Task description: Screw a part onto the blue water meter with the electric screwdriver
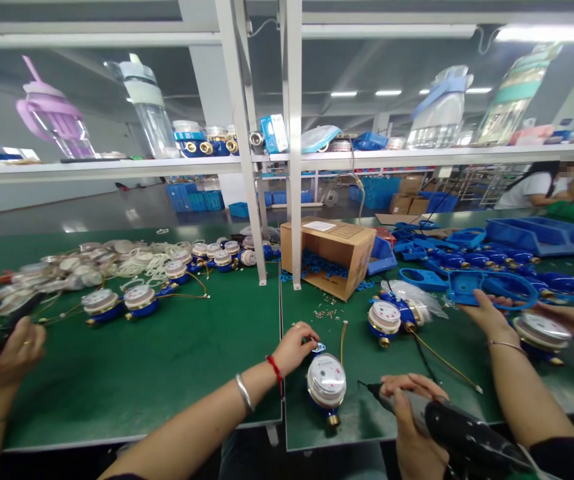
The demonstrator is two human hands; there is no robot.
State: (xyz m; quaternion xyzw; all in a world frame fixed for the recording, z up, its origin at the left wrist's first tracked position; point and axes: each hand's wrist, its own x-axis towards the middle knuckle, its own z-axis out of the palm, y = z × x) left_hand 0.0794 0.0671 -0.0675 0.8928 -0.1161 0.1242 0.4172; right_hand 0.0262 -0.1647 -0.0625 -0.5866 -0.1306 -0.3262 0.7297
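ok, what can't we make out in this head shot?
- Dial digits on the water meter: too small to read.
- Tip of the power screwdriver: too thin to tell; its rear is cut off by the bottom edge.
- Left hand fingertips: curled over the meter's top fitting, contact hidden.
- Right hand palm: hidden behind the screwdriver.

You have one water meter (326, 383) under your hands, one electric screwdriver (447, 427), one open cardboard box (337, 257), and four drinking bottles on the shelf (117, 167). The meters heaped at left are too many to count.
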